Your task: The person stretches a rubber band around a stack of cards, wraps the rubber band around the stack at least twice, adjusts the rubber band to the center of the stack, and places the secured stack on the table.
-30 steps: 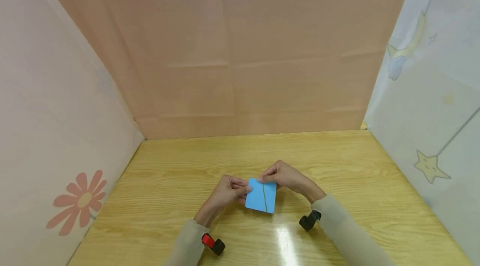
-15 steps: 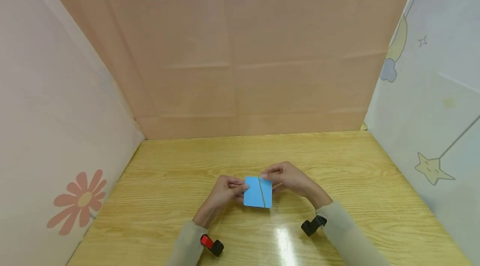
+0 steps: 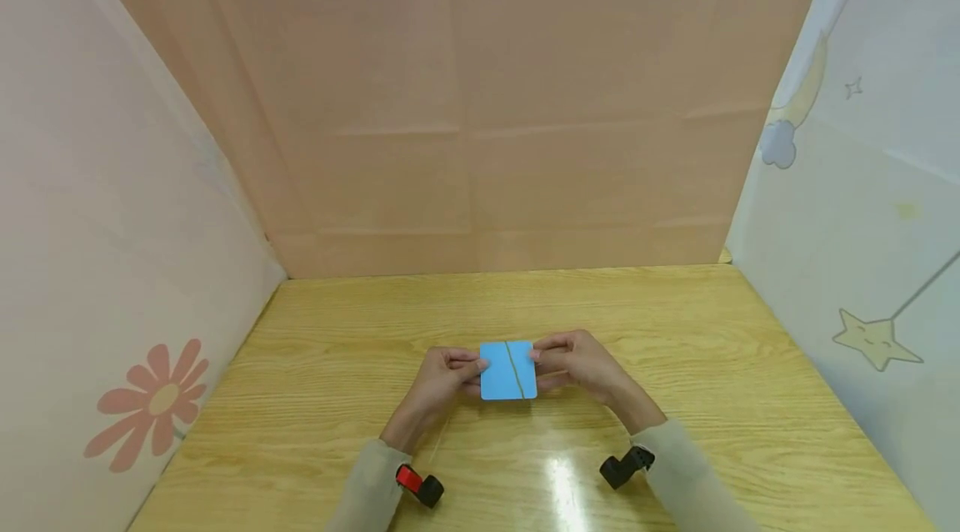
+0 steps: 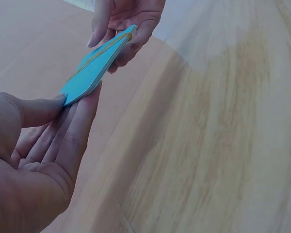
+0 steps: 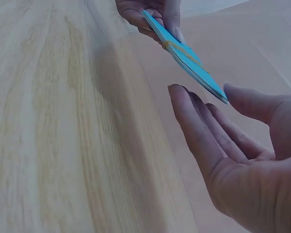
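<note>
Two hands are meeting around one blue card stack (image 3: 495, 375), and one rubber band (image 3: 514, 366) is circling it. The stack is staying raised above the one wooden table (image 3: 360, 323), near the middle from left to right. The left hand (image 3: 442, 379) is pinching its left edge, thumb on top and fingers beneath. The right hand (image 3: 587, 367) is waiting at the right edge with fingers extended and parted; whether its thumb is touching the stack, I cannot tell. The broad face is pointing upward and looking nearly square, so no long axis is standing out; the band is running from the far edge to the near edge, slanting rightward as it nears. The head view is showing this whole face, while the right wrist view is revealing thin layers along the side, too fine to count.
</note>
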The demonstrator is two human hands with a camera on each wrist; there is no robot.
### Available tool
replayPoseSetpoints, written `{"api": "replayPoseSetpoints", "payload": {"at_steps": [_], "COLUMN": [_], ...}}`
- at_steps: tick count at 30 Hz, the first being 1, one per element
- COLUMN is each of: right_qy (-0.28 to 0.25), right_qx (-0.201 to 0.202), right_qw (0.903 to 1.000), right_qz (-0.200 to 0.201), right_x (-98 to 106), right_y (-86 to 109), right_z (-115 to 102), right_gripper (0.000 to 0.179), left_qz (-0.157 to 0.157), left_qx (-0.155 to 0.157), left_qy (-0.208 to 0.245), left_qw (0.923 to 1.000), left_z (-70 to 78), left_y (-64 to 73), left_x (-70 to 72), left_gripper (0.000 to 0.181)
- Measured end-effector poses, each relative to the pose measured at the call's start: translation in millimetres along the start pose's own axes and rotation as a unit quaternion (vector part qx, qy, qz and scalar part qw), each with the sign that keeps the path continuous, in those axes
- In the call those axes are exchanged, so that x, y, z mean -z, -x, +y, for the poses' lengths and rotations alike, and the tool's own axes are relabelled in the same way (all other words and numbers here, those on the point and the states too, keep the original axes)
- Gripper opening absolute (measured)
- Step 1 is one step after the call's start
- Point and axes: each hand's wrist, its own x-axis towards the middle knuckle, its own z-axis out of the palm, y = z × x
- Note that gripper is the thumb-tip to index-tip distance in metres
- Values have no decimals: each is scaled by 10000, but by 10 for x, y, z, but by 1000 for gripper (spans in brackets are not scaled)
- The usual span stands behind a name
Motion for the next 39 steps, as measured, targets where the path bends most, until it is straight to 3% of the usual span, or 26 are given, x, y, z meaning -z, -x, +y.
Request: {"api": "replayPoseSetpoints", "payload": {"at_steps": [21, 28, 32, 39], "right_qy": [-534, -547, -457, -328], "right_qx": [197, 369, 397, 380], "right_qw": [9971, 9954, 9944, 9916], "right_qz": [514, 689, 862, 1190], "right_x": [-44, -59, -43, 26], "right_y": [-30, -42, -29, -9], "right_z": [117, 135, 125, 52], "right_gripper": [41, 37, 37, 37], "left_qz": [215, 457, 501, 404], "left_qx": [31, 87, 131, 318], "left_qy": [-161, -201, 7, 785], "left_qw": [9996, 9987, 9987, 9956], "left_z": [25, 17, 6, -62], "left_y": [-39, -50, -62, -110], "left_x": [-5, -58, -120, -284], "left_gripper": [31, 32, 39, 45]}}
